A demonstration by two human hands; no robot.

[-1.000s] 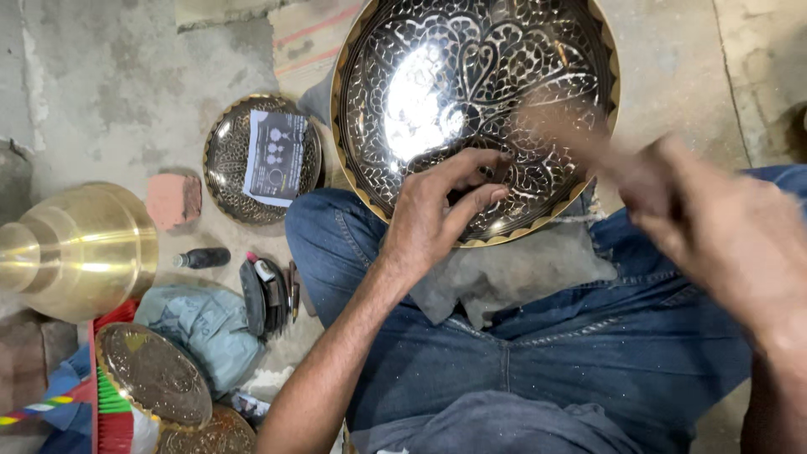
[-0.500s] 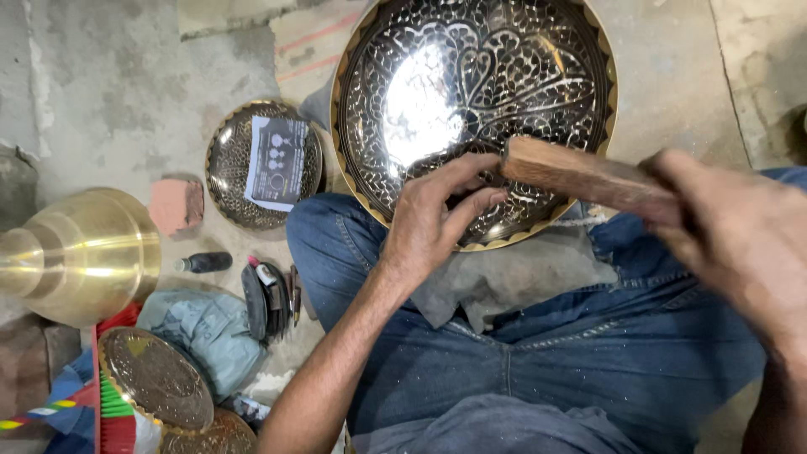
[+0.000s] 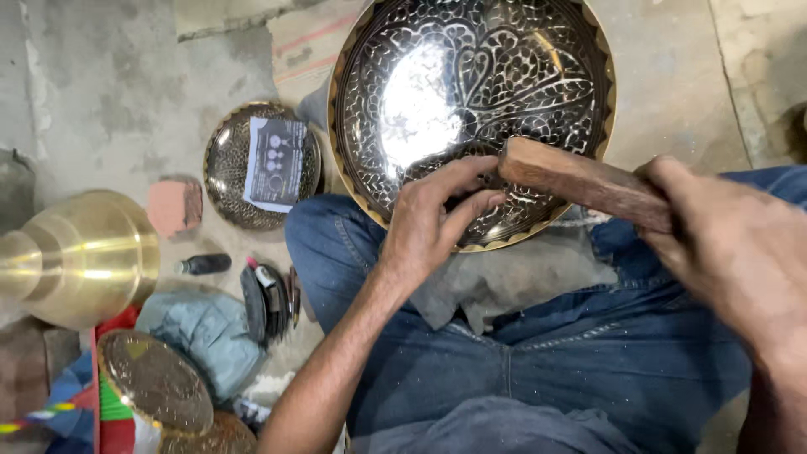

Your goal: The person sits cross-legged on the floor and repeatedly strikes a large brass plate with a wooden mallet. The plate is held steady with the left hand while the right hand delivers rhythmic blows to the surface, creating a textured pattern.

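A large round metal plate (image 3: 471, 92) with black and silver engraved leaf patterns and a brass rim leans on my lap over a grey cloth (image 3: 504, 282). My left hand (image 3: 433, 219) rests on the plate's lower part, fingers pinched together over a small tool that is mostly hidden. My right hand (image 3: 731, 252) grips a wooden mallet (image 3: 580, 181), whose end sits just right of my left fingers.
On the concrete floor at left lie a smaller engraved plate (image 3: 261, 164) with a paper on it, a pink block (image 3: 174, 206), a small dark bottle (image 3: 202, 264), a brass vessel (image 3: 80, 256), a blue cloth (image 3: 202, 332) and more brass plates (image 3: 155, 382).
The wooden mallet was a raised blur one second ago; it has come down to my left fingers and stays there. My left hand holds its place.
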